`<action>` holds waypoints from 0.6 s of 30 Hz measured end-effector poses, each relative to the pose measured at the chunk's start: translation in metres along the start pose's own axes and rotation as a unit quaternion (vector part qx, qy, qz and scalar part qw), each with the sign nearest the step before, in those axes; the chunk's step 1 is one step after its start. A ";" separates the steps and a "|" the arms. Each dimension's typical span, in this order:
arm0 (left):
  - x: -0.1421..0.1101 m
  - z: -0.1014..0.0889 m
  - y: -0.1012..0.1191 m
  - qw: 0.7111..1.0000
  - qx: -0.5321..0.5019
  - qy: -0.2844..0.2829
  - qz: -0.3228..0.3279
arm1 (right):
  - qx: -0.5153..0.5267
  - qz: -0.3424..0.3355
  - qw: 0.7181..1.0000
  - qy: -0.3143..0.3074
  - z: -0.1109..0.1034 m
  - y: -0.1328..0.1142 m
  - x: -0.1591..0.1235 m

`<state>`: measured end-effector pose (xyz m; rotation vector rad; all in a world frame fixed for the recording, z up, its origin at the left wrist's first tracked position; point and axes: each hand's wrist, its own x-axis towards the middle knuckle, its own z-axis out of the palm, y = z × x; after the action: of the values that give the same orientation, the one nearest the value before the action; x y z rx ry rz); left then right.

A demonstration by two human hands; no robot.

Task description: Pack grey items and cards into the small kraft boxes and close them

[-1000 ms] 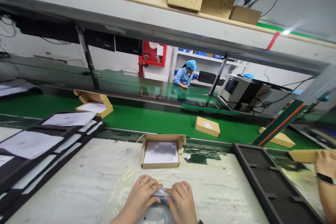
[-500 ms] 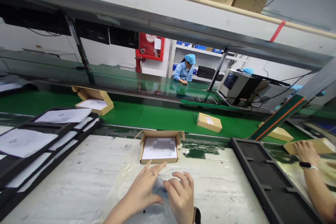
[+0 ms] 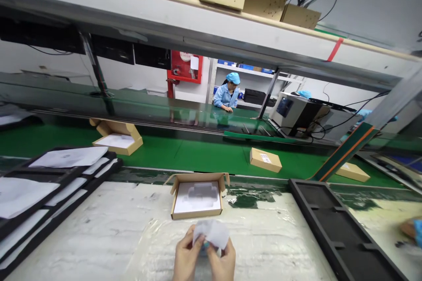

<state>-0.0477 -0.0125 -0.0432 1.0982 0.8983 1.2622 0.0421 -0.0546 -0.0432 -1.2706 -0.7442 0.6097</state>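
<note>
In the head view, my left hand (image 3: 185,255) and my right hand (image 3: 223,259) are close together near the front of the bench. Both pinch a small whitish, thin pouch-like piece (image 3: 213,232), thumbs pressed on its near side. Whether anything lies inside it cannot be made out. Just beyond it stands an open cardboard box (image 3: 197,216), its lid folded back. In the box sits a white insert (image 3: 184,202) with a shaped recess.
Black trays (image 3: 70,174) with whitish pouches are stacked at left; another black tray (image 3: 325,221) lies at right. Across the green belt (image 3: 184,153) are an open box (image 3: 127,147) and a closed box (image 3: 265,160). A person (image 3: 227,94) sits beyond.
My hands have come together, and the pouch-like piece is now raised between them. The neighbour's hand and box at the right have moved away. The closed box has shifted slightly right.
</note>
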 end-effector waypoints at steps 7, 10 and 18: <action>0.007 0.020 0.013 0.970 0.101 0.146 0.165 | -0.022 -0.053 0.991 0.120 0.022 -0.014 0.004; 0.012 0.014 0.020 0.915 0.229 0.129 0.307 | -0.097 -0.159 0.972 0.143 0.015 -0.025 0.015; 0.015 0.003 0.020 0.892 0.244 0.025 0.381 | -0.189 -0.316 0.929 -0.039 -0.012 0.016 0.001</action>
<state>-0.0485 0.0009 -0.0219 1.9525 0.8706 1.7478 0.0518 -0.0583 -0.0602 -1.2581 -1.3121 -0.0176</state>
